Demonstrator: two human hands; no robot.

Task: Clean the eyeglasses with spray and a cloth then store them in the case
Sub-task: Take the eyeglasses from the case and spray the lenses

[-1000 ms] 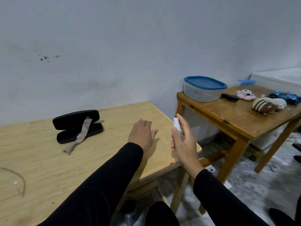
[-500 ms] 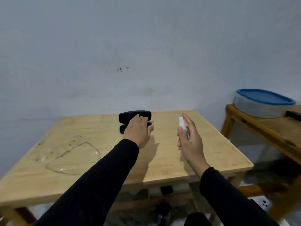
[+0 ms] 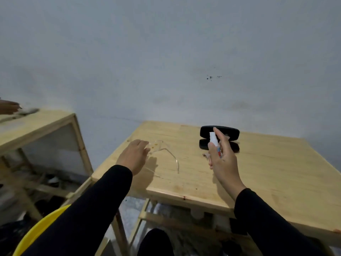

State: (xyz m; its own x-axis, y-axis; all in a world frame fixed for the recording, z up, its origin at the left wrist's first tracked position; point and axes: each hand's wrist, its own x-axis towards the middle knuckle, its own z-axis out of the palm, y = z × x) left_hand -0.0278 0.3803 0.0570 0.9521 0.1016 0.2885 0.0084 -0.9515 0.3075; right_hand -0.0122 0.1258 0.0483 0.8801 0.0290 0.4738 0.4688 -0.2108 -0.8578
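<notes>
Where left hand (image 3: 133, 157) hovers: eyeglasses (image 3: 166, 156) beneath.

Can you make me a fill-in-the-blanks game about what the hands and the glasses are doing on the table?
1. The right hand holds a small white spray ____.
2. The left hand reaches toward the clear ____ lying on the wooden table.
3. The black glasses case at the back of the table stands ____, not closed.
4. Both arms wear sleeves coloured ____.

Missing words: bottle; eyeglasses; open; black
</notes>
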